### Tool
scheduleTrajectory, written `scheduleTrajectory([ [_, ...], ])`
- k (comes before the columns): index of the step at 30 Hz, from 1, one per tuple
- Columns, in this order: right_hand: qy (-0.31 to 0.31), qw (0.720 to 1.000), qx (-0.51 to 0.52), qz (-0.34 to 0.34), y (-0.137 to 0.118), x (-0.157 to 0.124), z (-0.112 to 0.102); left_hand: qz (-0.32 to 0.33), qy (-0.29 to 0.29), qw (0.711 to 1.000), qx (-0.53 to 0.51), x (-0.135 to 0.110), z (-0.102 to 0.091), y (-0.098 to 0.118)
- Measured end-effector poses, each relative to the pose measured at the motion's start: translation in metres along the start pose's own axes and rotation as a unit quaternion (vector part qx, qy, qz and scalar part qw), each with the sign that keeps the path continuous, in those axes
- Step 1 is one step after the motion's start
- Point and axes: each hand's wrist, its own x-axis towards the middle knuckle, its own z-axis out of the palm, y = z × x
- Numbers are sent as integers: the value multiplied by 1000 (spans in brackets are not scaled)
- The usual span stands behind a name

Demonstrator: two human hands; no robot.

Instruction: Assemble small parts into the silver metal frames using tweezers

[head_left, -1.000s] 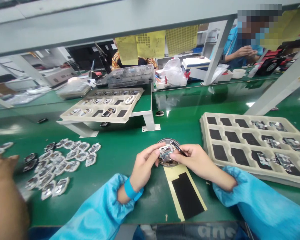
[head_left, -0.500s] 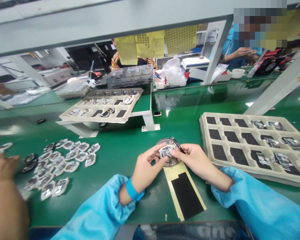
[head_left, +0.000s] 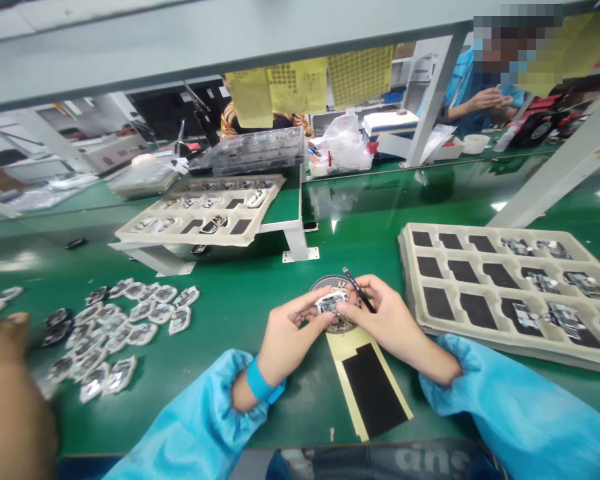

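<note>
Over a round dish of small parts [head_left: 341, 326], my left hand [head_left: 289, 337] is closed, pinching a small white-rimmed electronic housing [head_left: 331, 303] with a circuit board inside. My right hand [head_left: 386, 312] is closed around slim black tweezers [head_left: 359, 290], whose back end points up and away. Its thumb touches the right edge of the same housing. The working tips of the tweezers are hidden behind my fingers. Below the dish lies a yellow sheet [head_left: 336, 353] with a black rectangular pad [head_left: 375, 390] on it.
Many similar housings [head_left: 115, 323] lie at the left, beside another person's blurred hand [head_left: 10, 387]. A compartment tray of circuit boards [head_left: 495, 320] stands at the right. Another tray [head_left: 180, 235] rests on a raised stand [head_left: 297, 240]. A co-worker [head_left: 480, 100] sits across the bench.
The tweezers in my right hand have turned slightly and their back end shows a little more. Both hands stay at the housing over the dish. The view has shifted slightly.
</note>
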Motion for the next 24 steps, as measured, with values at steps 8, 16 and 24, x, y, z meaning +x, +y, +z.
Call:
scheduleTrajectory([
  [8,-65,993,94,29,-5,2,2,-63,-70,985,-147,3,0,7],
  [16,-61,992,113,11,-5,-1,2,-47,-74,982,-167,0,5,7],
  [24,-52,994,100,9,-3,-2,4,-49,-75,988,-127,4,0,4],
])
